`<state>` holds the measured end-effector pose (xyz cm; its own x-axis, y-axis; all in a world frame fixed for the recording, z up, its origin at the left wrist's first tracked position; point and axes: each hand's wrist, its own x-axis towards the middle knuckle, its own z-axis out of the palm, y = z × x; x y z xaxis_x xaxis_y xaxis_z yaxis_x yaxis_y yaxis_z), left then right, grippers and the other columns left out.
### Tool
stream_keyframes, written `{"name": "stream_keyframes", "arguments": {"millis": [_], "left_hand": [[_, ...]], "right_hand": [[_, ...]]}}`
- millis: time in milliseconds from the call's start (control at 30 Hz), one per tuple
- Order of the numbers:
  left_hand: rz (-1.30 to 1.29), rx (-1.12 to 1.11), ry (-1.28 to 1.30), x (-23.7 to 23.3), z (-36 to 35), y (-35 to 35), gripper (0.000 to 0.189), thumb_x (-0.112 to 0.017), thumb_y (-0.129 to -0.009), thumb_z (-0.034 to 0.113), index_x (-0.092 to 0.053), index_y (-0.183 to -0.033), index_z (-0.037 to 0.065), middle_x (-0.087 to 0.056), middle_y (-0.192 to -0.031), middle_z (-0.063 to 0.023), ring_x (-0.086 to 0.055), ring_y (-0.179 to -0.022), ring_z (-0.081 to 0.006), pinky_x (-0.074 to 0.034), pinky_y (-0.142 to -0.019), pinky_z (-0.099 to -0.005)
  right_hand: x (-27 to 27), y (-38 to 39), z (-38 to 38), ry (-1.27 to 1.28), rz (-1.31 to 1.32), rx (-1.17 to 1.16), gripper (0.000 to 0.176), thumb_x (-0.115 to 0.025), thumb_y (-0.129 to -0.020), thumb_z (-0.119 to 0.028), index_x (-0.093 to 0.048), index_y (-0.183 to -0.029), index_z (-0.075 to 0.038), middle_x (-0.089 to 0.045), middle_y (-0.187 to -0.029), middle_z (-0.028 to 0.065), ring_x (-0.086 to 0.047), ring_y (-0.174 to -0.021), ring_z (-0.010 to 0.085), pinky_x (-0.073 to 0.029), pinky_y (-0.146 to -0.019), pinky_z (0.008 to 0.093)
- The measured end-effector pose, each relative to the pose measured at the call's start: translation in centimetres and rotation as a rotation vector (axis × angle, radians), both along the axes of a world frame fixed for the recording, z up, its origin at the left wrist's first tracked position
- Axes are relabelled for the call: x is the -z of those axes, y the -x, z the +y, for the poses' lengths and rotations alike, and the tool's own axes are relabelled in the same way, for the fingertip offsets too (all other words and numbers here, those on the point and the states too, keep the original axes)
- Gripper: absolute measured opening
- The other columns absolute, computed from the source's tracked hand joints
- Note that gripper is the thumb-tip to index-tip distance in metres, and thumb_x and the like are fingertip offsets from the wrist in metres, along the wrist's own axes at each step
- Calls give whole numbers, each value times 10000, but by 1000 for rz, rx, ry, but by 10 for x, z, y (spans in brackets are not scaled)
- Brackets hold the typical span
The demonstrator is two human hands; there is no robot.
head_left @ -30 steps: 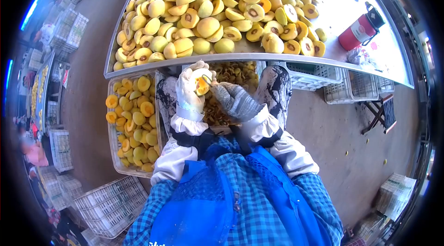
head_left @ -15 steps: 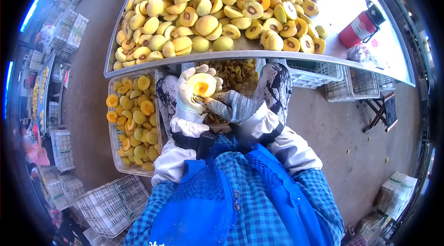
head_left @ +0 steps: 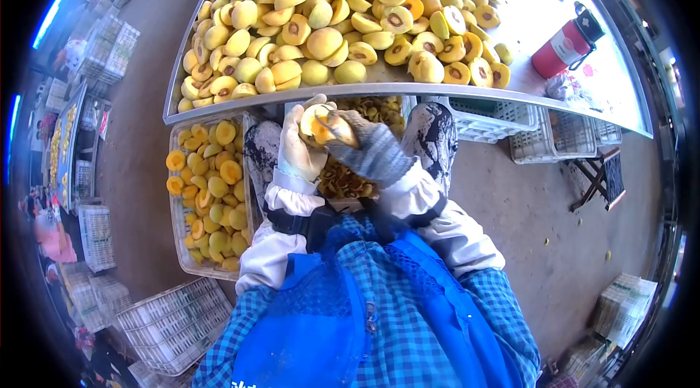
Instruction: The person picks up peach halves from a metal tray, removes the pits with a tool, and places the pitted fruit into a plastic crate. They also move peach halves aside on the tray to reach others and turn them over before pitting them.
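Note:
My left hand (head_left: 297,146), in a pale glove, is closed around a halved yellow fruit (head_left: 316,124) whose orange inside faces up. Over the fruit's cut face lies my right hand (head_left: 370,149) in a grey knitted glove. Its fingers are curled round a small tool (head_left: 328,125) that touches the orange centre; the tool's handle is hidden. Both hands are just below the table's front edge, above a bin of fruit scraps (head_left: 346,178). Many halved fruits (head_left: 324,41) are heaped on the metal table (head_left: 408,87).
A crate of fruit halves (head_left: 215,198) stands to the left of my legs. On the table's right are a red flask (head_left: 565,45) and a plastic bag (head_left: 569,87). White crates (head_left: 496,119) and a folding stool (head_left: 601,180) are at the right; another crate (head_left: 175,322) lies lower left.
My right hand has moved up and over the fruit, with the tool now across its centre. The left hand has tilted the fruit and its fingers have closed in more.

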<state>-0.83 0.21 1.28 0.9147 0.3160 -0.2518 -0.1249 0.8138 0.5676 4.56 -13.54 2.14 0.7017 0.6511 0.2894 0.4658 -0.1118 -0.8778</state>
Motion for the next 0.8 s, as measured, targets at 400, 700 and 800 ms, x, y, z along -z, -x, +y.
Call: {"name": "stream_keyframes", "arguments": {"millis": [400, 700, 800], "left_hand": [[11, -140, -355, 16, -1, 3, 386, -469, -930, 334, -527, -1164, 32, -589, -1043, -81, -582, -960, -209, -484, -856, -356], [9, -204, -328, 15, -19, 12, 291, -566, -893, 210, -577, -1126, 36, -615, -996, -34, -572, -874, -115, -467, -778, -247], [93, -157, -202, 13, -12, 23, 241, -607, -869, 124, -595, -1088, 21, -631, -923, -17, -575, -793, -77, -464, -690, -188]], "right_hand": [[10, 13, 4, -70, 180, 14, 363, -689, -765, -156, -542, -1062, -9, -623, -843, 161, -603, -776, 258, -487, -665, 350], [16, 18, 14, -213, 199, -66, 214, -635, -781, -50, -591, -989, -26, -626, -865, 27, -583, -780, 118, -487, -688, 256], [15, 10, 20, 6, -34, 16, 111, -609, -815, -58, -603, -922, -29, -617, -751, 28, -574, -697, 123, -477, -610, 268]]}}
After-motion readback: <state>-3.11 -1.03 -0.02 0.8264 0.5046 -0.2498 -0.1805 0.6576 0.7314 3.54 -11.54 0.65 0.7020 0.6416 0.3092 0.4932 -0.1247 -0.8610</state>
